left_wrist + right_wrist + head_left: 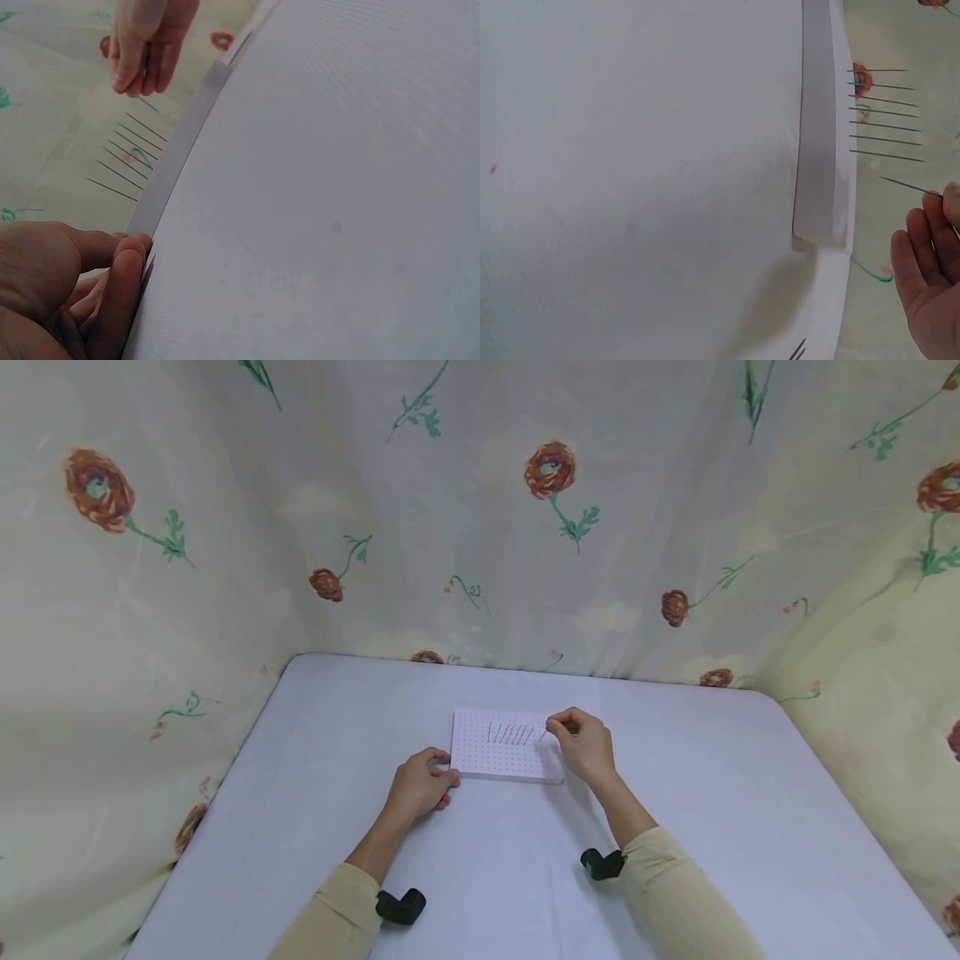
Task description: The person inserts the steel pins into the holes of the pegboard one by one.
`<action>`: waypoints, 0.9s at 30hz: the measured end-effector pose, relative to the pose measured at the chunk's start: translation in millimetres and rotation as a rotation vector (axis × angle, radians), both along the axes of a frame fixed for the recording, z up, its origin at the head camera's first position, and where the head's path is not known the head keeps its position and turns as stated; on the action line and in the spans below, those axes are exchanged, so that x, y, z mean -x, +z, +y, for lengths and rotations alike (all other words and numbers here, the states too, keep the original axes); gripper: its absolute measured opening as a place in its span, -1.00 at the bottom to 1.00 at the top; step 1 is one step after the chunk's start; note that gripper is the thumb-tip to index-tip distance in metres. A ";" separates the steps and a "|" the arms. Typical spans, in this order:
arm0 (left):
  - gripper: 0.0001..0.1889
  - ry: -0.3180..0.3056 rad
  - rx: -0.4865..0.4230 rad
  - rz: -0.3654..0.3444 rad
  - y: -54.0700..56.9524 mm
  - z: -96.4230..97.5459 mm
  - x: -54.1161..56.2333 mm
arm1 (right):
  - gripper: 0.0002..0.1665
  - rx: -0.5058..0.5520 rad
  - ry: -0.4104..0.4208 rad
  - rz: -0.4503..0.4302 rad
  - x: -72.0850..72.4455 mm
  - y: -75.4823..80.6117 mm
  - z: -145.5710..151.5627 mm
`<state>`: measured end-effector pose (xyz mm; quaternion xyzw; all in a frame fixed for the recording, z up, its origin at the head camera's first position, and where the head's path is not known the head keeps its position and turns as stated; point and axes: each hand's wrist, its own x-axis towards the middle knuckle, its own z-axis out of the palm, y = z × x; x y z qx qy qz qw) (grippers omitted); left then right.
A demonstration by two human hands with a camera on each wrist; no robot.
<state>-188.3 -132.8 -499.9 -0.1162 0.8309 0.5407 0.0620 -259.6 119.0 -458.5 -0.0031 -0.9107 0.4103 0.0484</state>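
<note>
A flat white board (472,763) with a grid of small holes lies on the table. Several thin dark needles (511,734) stand in a row toward its back, most leaning slightly. My left hand (420,783) holds the board's left front corner between thumb and fingers, as the left wrist view shows. Above the board's right part, my right hand (587,750) pinches another needle (909,186) by its upper end. In the right wrist view that needle slants, its lower tip apart from the board's edge and past the end of the row.
A white cloth covers the table (337,718). Two more dark needles (799,349) show at the bottom of the right wrist view. Flower-printed curtains (480,527) enclose the table's back and sides. Black devices (401,907) sit at both wrists.
</note>
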 end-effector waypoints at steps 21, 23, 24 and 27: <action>-0.67 -0.015 0.001 0.023 -1.8 -1.2 -0.8 | -0.81 -0.060 0.016 -0.037 -0.8 -10.0 -9.8; -0.67 -0.014 0.004 0.023 -2.5 -1.4 -0.4 | -0.81 -0.058 0.017 -0.033 -0.6 -10.0 -10.3; -0.67 -0.013 0.004 0.023 -2.6 -1.5 -0.1 | -0.81 -0.057 0.017 -0.030 -0.6 -9.9 -10.7; -0.66 -0.015 0.001 0.023 -2.2 -1.6 0.0 | -0.81 -0.057 0.019 -0.020 -0.7 -9.5 -11.5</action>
